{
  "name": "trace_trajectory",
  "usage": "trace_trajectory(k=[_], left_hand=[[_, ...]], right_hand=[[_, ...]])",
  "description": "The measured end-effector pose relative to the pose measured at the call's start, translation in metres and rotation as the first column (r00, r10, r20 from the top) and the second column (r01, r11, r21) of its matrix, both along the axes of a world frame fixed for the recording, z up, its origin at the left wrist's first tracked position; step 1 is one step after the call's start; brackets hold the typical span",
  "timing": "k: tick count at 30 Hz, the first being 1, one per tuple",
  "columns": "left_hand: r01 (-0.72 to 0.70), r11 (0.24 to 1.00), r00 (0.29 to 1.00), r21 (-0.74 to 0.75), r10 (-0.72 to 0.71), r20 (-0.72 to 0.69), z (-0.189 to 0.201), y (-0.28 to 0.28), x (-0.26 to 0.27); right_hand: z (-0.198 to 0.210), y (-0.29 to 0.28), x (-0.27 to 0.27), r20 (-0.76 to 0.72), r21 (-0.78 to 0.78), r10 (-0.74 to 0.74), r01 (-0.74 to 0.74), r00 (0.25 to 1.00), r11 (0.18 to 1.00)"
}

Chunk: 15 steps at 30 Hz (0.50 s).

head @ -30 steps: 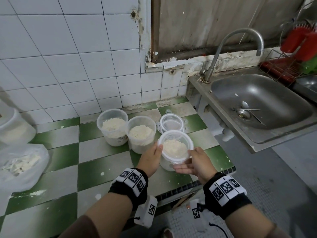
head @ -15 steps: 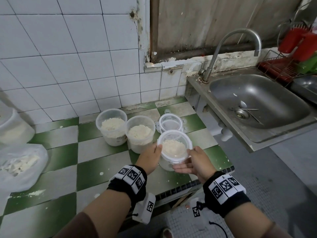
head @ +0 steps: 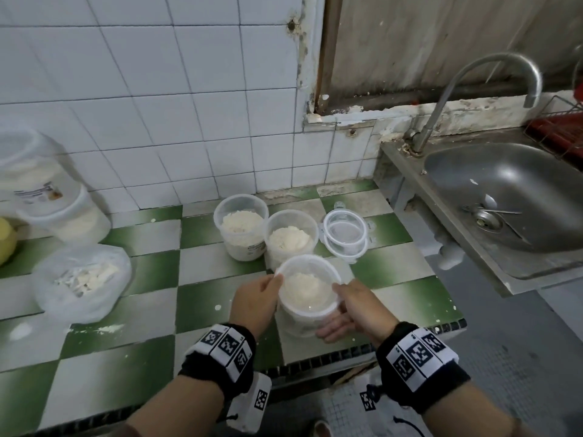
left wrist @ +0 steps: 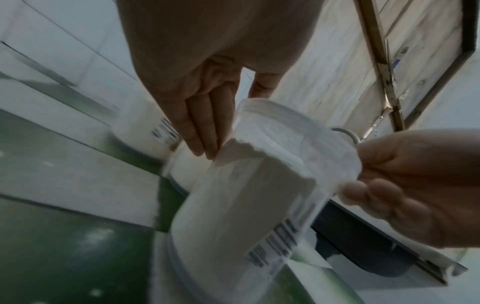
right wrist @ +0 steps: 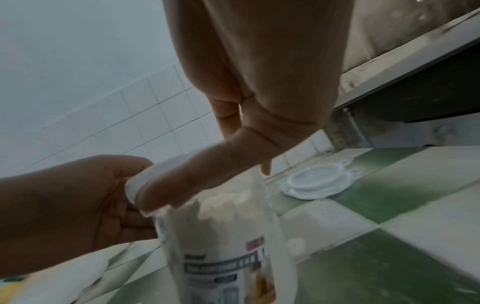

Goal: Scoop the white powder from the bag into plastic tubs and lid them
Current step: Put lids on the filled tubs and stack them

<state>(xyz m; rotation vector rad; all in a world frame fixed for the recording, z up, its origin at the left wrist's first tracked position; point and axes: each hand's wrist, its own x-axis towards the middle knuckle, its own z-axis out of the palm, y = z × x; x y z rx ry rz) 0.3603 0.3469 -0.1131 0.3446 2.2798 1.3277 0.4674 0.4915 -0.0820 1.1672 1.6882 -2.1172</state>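
Note:
A clear plastic tub point(head: 307, 291) of white powder with a clear lid on it sits between my hands near the counter's front edge. My left hand point(head: 271, 288) grips its left side, thumb on the lid's rim and fingers point(left wrist: 205, 127) flat along the wall. My right hand point(head: 344, 307) holds the right side, with the thumb point(right wrist: 187, 185) lying across the lid and the fingers point(left wrist: 369, 191) curled under the rim. Two open tubs point(head: 241, 228) point(head: 291, 238) of powder stand just behind it. The powder bag point(head: 82, 282) lies at the left.
Spare clear lids point(head: 345, 234) are stacked behind the tubs on the right. Two large lidded tubs point(head: 47, 197) stand by the wall at far left. A steel sink point(head: 511, 197) with a tap point(head: 492, 70) adjoins the green-and-white tiled counter point(head: 126, 357) on the right.
Both hands keep their hold on the lidded tub, which has come slightly nearer the counter's front edge. My view has swung left, showing more of the bag and large tubs.

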Motion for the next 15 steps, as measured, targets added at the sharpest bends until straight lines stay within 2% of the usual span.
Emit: trace_trajectory(k=[5, 8, 11, 15], left_hand=[[-0.121, 0.992, 0.990, -0.046, 0.117, -0.074, 0.010, -0.063, -0.028], [-0.246, 0.969, 0.968, -0.026, 0.244, -0.051, 0.019, -0.101, -0.047], [-0.317, 0.948, 0.948, 0.008, 0.317, -0.002, 0.029, -0.135, -0.071], [-0.297, 0.954, 0.954, 0.039, 0.298, -0.022, 0.042, -0.171, -0.118]], right_hand=[[0.010, -0.042, -0.036, 0.004, -0.071, 0.196, -0.195, 0.981, 0.978], [0.018, -0.072, -0.071, 0.008, -0.095, 0.302, -0.300, 0.953, 0.949], [0.024, -0.102, -0.114, -0.022, -0.066, 0.341, -0.342, 0.940, 0.937], [0.029, -0.133, -0.175, -0.059, 0.042, 0.348, -0.346, 0.936, 0.937]])
